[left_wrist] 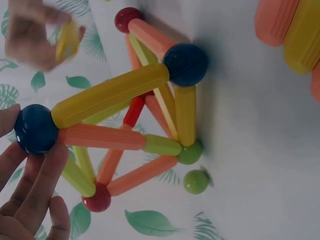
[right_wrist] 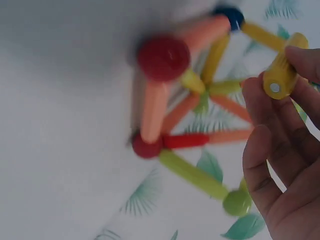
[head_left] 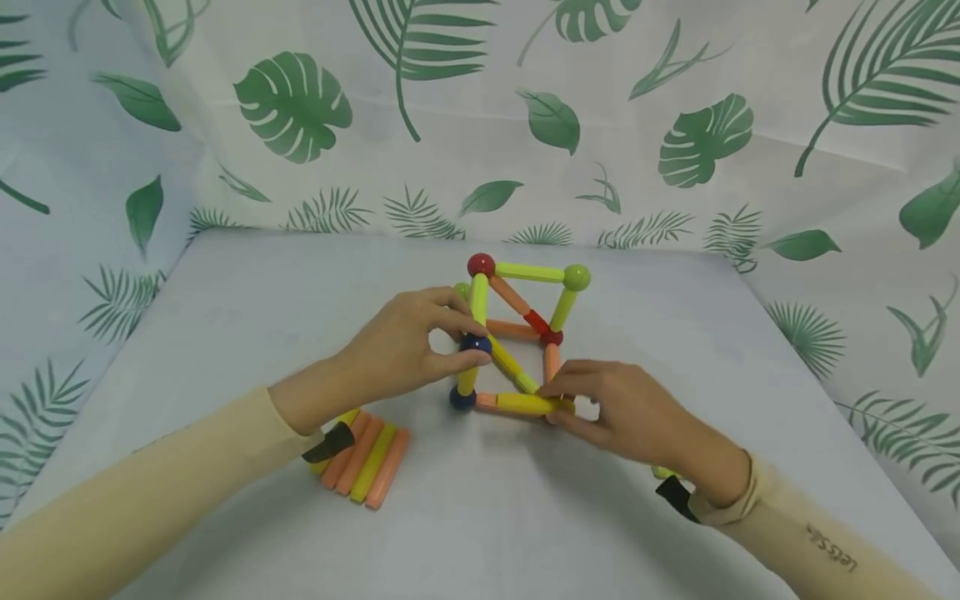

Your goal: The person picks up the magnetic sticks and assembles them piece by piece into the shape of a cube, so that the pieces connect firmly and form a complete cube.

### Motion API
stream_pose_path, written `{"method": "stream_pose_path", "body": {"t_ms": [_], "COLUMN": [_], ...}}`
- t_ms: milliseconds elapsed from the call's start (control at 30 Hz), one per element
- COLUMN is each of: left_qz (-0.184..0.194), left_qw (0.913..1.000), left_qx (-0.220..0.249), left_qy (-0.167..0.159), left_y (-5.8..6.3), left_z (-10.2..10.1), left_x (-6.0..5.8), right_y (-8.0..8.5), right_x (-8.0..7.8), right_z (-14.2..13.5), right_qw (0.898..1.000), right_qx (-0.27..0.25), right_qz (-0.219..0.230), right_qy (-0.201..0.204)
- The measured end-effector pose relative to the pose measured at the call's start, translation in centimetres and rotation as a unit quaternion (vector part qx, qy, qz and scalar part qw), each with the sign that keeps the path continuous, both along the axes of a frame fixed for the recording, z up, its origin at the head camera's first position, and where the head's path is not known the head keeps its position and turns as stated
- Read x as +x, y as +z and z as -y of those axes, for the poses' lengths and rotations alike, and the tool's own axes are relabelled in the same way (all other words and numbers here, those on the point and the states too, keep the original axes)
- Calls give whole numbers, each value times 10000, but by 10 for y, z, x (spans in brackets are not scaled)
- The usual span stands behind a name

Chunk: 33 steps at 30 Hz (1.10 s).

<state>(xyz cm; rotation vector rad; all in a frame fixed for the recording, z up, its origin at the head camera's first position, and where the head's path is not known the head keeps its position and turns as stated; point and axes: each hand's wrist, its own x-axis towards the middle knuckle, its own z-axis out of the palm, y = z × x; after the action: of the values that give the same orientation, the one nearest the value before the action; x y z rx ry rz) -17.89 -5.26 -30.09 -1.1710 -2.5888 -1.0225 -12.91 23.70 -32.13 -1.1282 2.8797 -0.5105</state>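
the left hand (head_left: 408,337) pinches a glossy dark blue ball (head_left: 476,346) between thumb and fingers, at an upper corner of a skeletal frame of coloured rods and balls (head_left: 529,272). the frame stands on the pale grey table (head_left: 480,525). the right hand (head_left: 630,408) grips a ridged yellow rod with a silvery round end (right_wrist: 280,77) between thumb and fingers; the left wrist view shows that rod apart from the frame. a second dark blue ball (head_left: 462,397) sits below the pinched one, and a yellow rod joins the two. a glossy red ball (head_left: 482,266) and a light green ball (head_left: 577,277) mark other upper corners, joined by a yellow-green rod. at the base are a lower red ball (head_left: 552,337), a near red ball (right_wrist: 164,57) and a base green ball (left_wrist: 190,152). a loose green ball (left_wrist: 196,181) lies just beside the base green ball. a row of peach and yellow rods (head_left: 372,463) rests on the table near the left wrist. behind the table hangs a white cloth printed with green leaves (head_left: 450,142). both sleeves (head_left: 187,475) are cream
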Motion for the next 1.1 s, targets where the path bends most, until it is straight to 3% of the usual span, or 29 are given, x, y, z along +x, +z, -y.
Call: {"method": "stream_pose_path", "body": {"t_ms": [100, 300, 400, 533, 667, 767, 867, 1000, 1100], "left_qz": [-10, -113, -560, -1461, -1822, -1821, -1778, -1698, -1706], "left_qw": [10000, 9997, 9975, 9851, 9759, 9758, 9778, 9802, 9795], "left_qx": [-58, -220, -407, -870, -1197, -1200, -1083, -986, -1045], "left_qy": [-14, 15, -116, -237, 23, 168, 226, 241, 225], "left_y": [1, 4, 5, 2, 0, -1, -1, -2, -1], "left_z": [0, -3, -6, -12, -15, -15, -14, -13, -12], "left_x": [0, 1, 2, 4, 5, 6, 7, 8, 9], "right_y": [14, 23, 23, 24, 24, 25, 20, -7, -27], "right_x": [-14, -23, -23, -22, -23, -27, -32, -39, -40], "right_z": [-5, -3, -1, -1, -2, -8, -18, -25, -24], "right_qw": [9966, 9863, 9827, 9778, 9734, 9755, 9768, 9647, 9587], "right_qx": [-657, -1369, -1493, -1667, -1786, -1464, -657, 304, 393], "right_qz": [341, 809, 943, 1079, 1291, 1472, 1715, 2212, 2445], "right_qy": [-372, -438, -552, -671, -619, -731, -1102, -1393, -1399]}}
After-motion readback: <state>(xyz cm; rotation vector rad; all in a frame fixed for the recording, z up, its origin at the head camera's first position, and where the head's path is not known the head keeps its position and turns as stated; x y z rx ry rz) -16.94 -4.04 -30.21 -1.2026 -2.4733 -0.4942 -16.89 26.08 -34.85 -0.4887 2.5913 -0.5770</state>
